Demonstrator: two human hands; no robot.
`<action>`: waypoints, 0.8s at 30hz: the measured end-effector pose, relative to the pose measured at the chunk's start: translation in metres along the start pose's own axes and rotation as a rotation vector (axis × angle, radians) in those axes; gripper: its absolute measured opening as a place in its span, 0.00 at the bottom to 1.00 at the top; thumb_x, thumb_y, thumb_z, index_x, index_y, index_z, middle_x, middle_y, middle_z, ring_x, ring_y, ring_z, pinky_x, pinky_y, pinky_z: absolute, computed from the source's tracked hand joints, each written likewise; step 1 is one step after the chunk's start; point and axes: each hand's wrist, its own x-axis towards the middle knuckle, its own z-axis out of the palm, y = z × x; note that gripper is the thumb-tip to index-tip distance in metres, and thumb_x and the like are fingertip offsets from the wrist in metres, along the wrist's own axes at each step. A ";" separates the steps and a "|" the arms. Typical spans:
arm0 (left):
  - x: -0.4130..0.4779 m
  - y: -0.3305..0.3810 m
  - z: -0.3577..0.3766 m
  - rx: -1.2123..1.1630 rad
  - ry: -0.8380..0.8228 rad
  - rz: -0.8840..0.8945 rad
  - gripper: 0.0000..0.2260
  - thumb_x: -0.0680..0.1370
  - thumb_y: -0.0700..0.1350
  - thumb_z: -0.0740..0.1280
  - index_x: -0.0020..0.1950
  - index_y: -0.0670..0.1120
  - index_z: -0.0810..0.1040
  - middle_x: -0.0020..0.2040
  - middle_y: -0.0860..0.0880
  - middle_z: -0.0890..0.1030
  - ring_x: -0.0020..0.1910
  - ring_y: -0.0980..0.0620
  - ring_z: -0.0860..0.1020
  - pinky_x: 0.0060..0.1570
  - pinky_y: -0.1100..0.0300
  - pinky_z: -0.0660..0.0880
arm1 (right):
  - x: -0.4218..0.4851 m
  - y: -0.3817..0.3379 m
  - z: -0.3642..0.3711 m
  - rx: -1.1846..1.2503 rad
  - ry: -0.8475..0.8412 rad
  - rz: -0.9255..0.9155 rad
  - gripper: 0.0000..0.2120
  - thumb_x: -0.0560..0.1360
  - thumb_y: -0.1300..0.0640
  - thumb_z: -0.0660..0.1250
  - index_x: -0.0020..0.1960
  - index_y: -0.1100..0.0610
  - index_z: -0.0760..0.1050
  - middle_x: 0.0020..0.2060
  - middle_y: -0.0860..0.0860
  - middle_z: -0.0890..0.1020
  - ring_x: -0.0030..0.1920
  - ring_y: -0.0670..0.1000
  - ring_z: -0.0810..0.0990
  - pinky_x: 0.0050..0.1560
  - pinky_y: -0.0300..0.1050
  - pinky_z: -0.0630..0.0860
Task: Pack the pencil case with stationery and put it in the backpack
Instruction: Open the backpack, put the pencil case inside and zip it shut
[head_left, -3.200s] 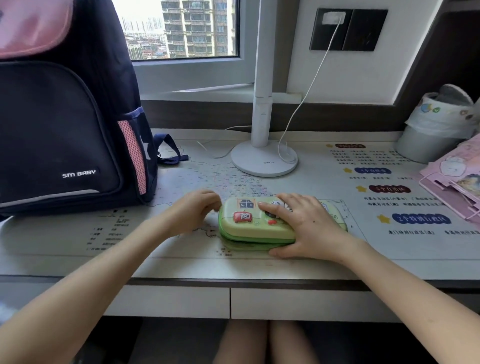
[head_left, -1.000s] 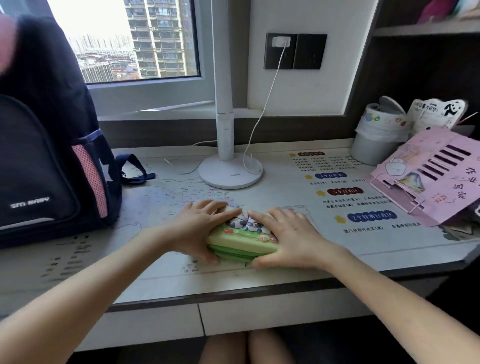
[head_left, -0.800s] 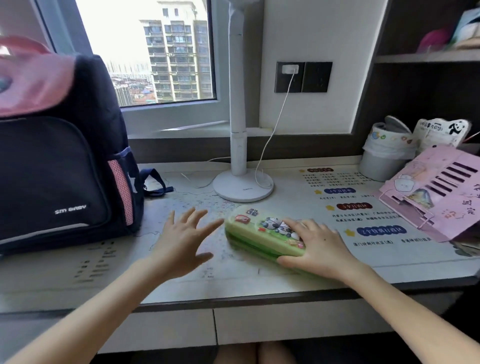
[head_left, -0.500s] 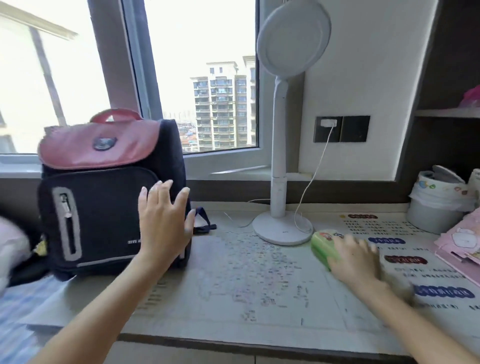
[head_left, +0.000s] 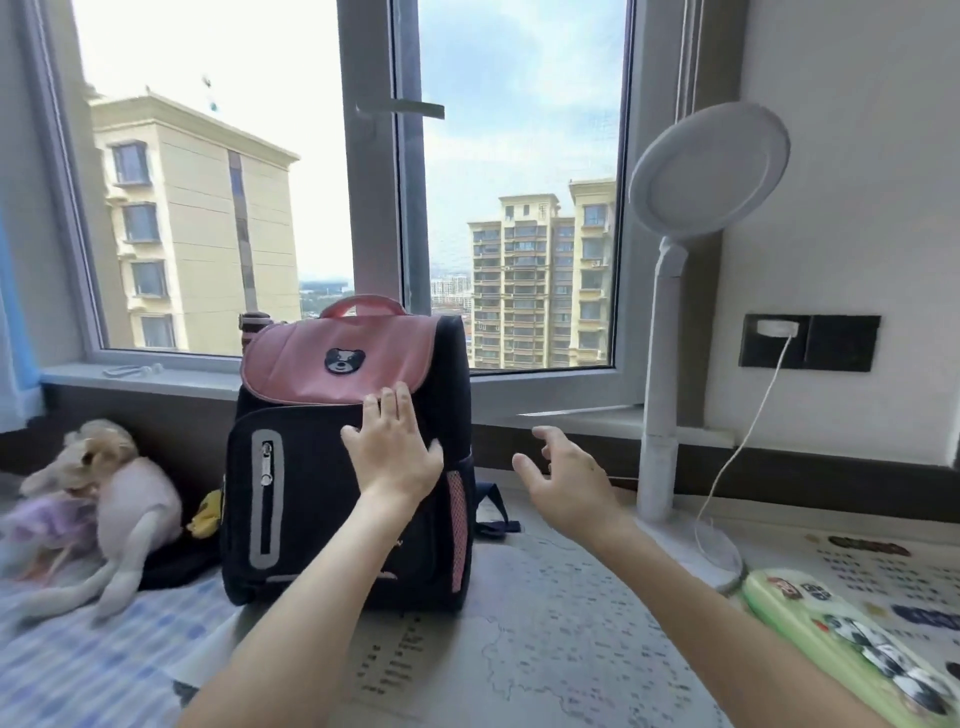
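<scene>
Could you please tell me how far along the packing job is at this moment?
Done: the pencil case lies closed on the desk, so packing it looks finished. In hand: the left hand rests flat on the backpack, fingertips at the edge of its pink flap; the right hand hovers open, holding nothing. Left: lift the closed flap, fetch the case and put it inside.

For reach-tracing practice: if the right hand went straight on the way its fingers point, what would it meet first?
Probably the backpack: the right hand, open in mid-air, aims forward-left at its side. Depth is unclear; it could miss.
</scene>
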 end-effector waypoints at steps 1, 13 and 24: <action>-0.001 -0.008 0.000 -0.031 0.008 0.020 0.35 0.71 0.53 0.63 0.73 0.41 0.55 0.70 0.43 0.65 0.69 0.43 0.61 0.55 0.47 0.70 | 0.005 -0.006 0.001 0.024 0.006 -0.002 0.24 0.78 0.48 0.59 0.71 0.55 0.62 0.65 0.56 0.73 0.63 0.55 0.72 0.61 0.48 0.69; -0.084 -0.113 -0.064 -0.224 0.003 0.417 0.38 0.57 0.41 0.64 0.68 0.35 0.66 0.61 0.41 0.74 0.61 0.41 0.70 0.63 0.61 0.64 | 0.038 -0.085 -0.005 0.218 0.034 -0.227 0.41 0.70 0.32 0.62 0.75 0.47 0.50 0.74 0.50 0.59 0.73 0.54 0.57 0.72 0.57 0.57; -0.078 -0.099 -0.087 -0.397 -0.136 0.708 0.39 0.58 0.35 0.58 0.72 0.41 0.62 0.69 0.44 0.67 0.70 0.49 0.62 0.69 0.57 0.61 | -0.013 -0.084 -0.046 -0.284 0.401 -0.334 0.33 0.65 0.28 0.58 0.54 0.55 0.65 0.43 0.54 0.78 0.45 0.57 0.76 0.44 0.47 0.71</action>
